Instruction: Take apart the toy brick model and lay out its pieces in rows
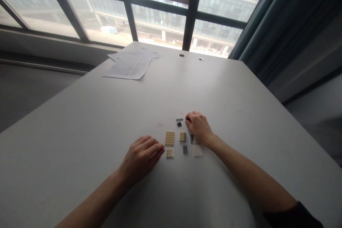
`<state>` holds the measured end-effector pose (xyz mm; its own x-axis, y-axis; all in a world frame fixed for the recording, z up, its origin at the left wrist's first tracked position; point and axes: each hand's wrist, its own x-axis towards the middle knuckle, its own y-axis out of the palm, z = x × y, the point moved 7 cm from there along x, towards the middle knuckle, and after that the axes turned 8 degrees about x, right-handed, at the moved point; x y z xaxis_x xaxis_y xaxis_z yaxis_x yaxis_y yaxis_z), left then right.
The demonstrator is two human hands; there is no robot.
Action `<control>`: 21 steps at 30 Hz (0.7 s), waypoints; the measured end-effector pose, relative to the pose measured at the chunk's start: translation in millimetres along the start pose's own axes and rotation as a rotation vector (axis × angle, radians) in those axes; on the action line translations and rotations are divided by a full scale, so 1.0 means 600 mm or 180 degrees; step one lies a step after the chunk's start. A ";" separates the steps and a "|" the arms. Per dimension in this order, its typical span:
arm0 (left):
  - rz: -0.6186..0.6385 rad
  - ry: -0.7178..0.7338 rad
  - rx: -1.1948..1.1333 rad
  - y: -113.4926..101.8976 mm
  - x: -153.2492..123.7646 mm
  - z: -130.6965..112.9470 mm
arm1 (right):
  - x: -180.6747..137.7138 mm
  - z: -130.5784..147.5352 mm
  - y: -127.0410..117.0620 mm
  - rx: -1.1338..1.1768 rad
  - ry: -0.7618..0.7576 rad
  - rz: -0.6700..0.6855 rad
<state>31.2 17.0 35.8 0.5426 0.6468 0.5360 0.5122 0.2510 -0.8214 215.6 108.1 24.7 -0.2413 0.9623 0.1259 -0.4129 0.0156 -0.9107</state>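
Small toy bricks lie spread on the white table [107, 114]. My left hand [141, 156] rests palm down with its fingers stretched flat, their tips beside a small tan brick [170, 153] and a larger tan plate [169, 138]. My right hand [198, 126] is curled, its fingertips pinched on something small and dark that I cannot make out, next to a thin grey piece [179, 119] and a black piece [179, 124]. Another tan brick [182, 136], a grey brick [185, 149] and a white plate [198, 150] lie between the hands.
Several printed paper sheets [129, 66] lie at the table's far left. Two small round marks [182, 55] sit near the far edge. Behind stand a large window [165, 7] and a dark curtain [280, 25] at the right.
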 end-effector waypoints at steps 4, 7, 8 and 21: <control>-0.0013 0.0014 -0.0008 -0.001 -0.002 0.000 | 0.000 -0.003 -0.001 0.0073 0.0006 -0.0001; -0.0037 0.0016 0.0002 -0.002 -0.002 0.001 | 0.000 -0.003 -0.005 0.0121 0.0005 -0.0012; -0.0038 0.0017 0.0001 -0.002 -0.002 0.001 | -0.003 -0.002 -0.009 0.0141 0.0005 -0.0030; 0.0023 0.0678 0.0155 -0.010 0.000 -0.054 | -0.211 0.101 -0.017 0.0954 -0.1002 0.0194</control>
<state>49.9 -7.8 47.2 0.6773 0.4831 0.5548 0.4778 0.2846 -0.8311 197.3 -30.1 41.7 -0.5098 0.8285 0.2316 -0.6150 -0.1628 -0.7716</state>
